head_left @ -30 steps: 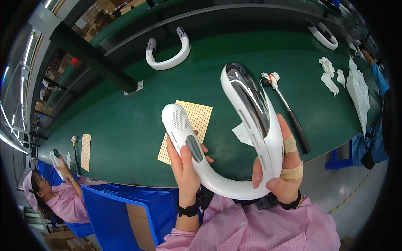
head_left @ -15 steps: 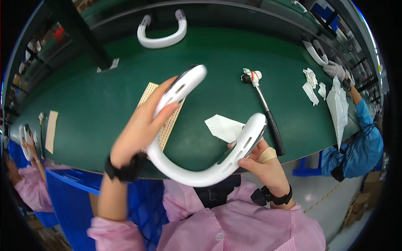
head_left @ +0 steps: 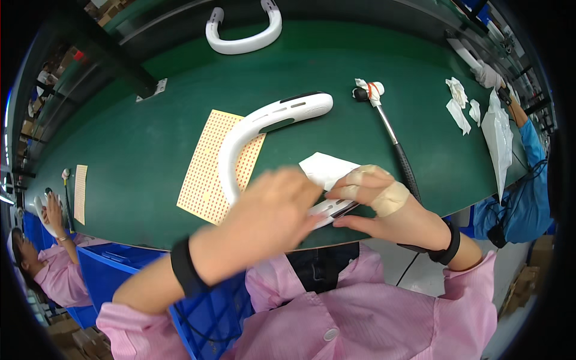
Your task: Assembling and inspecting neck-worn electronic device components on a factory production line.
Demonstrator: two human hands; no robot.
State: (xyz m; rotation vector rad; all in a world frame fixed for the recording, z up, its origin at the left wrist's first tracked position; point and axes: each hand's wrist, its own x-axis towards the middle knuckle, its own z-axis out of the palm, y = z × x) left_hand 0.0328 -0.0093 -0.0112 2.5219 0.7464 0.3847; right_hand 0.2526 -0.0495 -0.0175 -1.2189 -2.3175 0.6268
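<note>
A white U-shaped neck fan (head_left: pixel 231 153) lies on the green table, its far arm pointing right and its curve over a dotted sheet (head_left: pixel 201 174). My right hand (head_left: pixel 393 207), with tape on its fingers and thumb base, pinches the fan's near end between thumb and fingers. Over the fan's near arm is my left hand (head_left: pixel 270 210), smeared by motion, its fingers bent and hiding part of the fan. I cannot tell whether it grips anything. A white piece of paper (head_left: pixel 327 170) lies just beyond my hands.
A hammer (head_left: pixel 390 135) with a wrapped head lies to the right. Another neck fan (head_left: pixel 245 45) rests at the back. Crumpled paper (head_left: pixel 457 93) and a white bag (head_left: pixel 497 135) lie near a co-worker's blue sleeve (head_left: pixel 528 144). A blue bin (head_left: pixel 114 282) stands at the lower left.
The neck fan has come down from my raised hands onto the table and turned, its far arm now pointing right. My left hand has let go of that arm and moved right toward my right hand.
</note>
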